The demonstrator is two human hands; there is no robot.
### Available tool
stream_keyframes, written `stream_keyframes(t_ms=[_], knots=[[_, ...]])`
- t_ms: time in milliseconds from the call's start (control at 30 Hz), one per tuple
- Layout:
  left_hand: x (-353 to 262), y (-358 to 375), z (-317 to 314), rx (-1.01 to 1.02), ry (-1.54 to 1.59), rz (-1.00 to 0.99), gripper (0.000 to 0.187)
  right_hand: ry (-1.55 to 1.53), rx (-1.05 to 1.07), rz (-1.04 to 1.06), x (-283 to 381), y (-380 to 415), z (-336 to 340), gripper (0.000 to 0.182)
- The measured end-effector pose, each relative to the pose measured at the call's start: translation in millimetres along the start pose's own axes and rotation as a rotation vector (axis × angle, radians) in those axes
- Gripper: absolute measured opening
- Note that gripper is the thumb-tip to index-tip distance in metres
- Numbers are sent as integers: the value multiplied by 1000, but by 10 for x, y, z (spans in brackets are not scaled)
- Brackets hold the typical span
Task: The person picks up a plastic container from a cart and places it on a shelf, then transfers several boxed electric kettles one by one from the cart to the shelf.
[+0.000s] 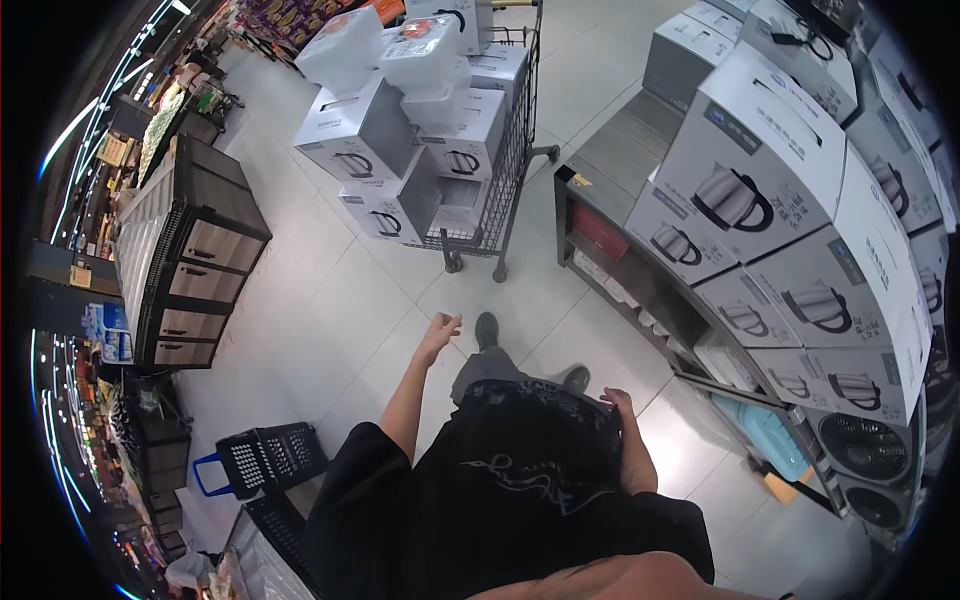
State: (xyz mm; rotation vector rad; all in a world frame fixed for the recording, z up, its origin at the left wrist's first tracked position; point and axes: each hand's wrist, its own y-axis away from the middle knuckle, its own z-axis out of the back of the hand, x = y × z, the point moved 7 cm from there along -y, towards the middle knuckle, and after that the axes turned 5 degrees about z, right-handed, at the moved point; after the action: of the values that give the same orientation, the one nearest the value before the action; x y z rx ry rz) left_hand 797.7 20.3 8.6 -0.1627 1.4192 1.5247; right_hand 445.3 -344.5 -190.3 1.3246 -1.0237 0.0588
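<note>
1. The left hand (440, 328) reaches forward, empty, fingers loosely open, toward the trolley (500, 170) heaped with kettle boxes (400, 150).
2. The right hand (617, 401) hangs empty and relaxed at the hip, near the shelf (620, 250) stacked with the same boxes.
3. Step closer before lifting; I judge the top boxes tilted and loose, so take them with both hands.

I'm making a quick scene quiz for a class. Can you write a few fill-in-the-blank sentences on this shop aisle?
1. The boxes stacked on the shelf picture a ____.
2. The left hand holds ____.
3. The shopping cart ahead is loaded with white ____.
4. The basket on the floor has a ____ handle.

Missing words: kettle; nothing; boxes; blue
</note>
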Motion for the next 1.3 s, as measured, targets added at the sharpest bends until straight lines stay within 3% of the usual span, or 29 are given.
stream_keyframes(t_ms=[100,167,300,367,400,467,500,567,700,767,833,967,1067,1233,1300], knots=[[-517,-335,701,-106,135,-112,47,94,-73,-35,406,-34,-309,48],[-1292,-308,1275,-138,244,-362,38,124,-119,-25,580,-129,-476,40],[-2971,104,2475,-294,425,-661,32,175,-149,-27,967,-287,-929,36],[-3654,142,2984,-394,436,-731,42,193,-149,-23,1154,-401,-1198,35],[-3933,113,3180,-390,406,-729,65,196,-139,13,1272,-468,-1338,35],[-4412,74,3397,-309,336,-652,93,192,-123,82,1474,-564,-1608,34],[-4521,-177,3615,-338,330,-607,111,191,-134,108,1545,-583,-1726,34],[-4622,-576,3954,-362,284,-488,103,175,-160,168,1737,-600,-1965,35],[-4765,-672,3903,-193,169,-420,112,35,-194,213,1565,-571,-2192,34],[-4777,-743,3947,-299,139,-416,95,-35,-255,170,1283,-511,-2156,32],[-4777,-885,3984,-216,59,-373,89,-86,-307,139,833,-507,-1968,31],[-4856,-821,3833,-58,39,-374,97,26,-389,-60,282,-181,-1611,33],[-4844,-821,3819,-107,58,-364,95,10,-424,-137,268,256,-1438,33],[-4839,-940,3885,-145,148,-372,89,9,-443,-72,366,319,-1051,35],[-4823,-943,3861,-156,211,-365,78,31,-437,-27,486,260,-979,35]])
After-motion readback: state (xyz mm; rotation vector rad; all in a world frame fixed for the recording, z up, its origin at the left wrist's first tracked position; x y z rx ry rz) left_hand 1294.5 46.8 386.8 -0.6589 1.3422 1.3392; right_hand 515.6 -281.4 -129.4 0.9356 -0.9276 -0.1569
